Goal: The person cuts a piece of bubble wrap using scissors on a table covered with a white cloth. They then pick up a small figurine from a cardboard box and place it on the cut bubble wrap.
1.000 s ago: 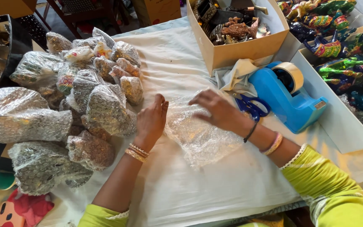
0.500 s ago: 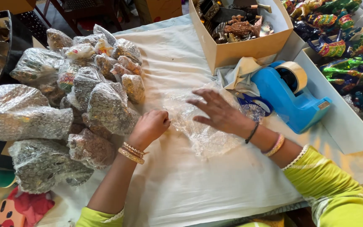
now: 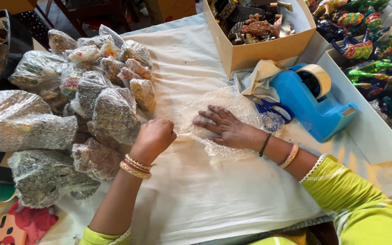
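A sheet of clear bubble wrap (image 3: 225,102) lies spread on the white cloth (image 3: 214,199) at the table's middle. My right hand (image 3: 225,127) rests flat on it, fingers apart, pressing it down. My left hand (image 3: 154,136) is closed at the sheet's left edge and seems to pinch that edge. Both wrists wear bangles.
Several bubble-wrapped bundles (image 3: 69,113) are piled at the left. A cardboard box (image 3: 250,50) of dark figurines stands at the back. A blue tape dispenser (image 3: 316,102) and blue-handled scissors (image 3: 275,111) lie to the right. Painted figurines (image 3: 368,50) fill white trays at the far right.
My left hand has gone from open and raised to closed at the sheet's left edge. My right hand has settled flat on the bubble wrap, which now lies more spread out.
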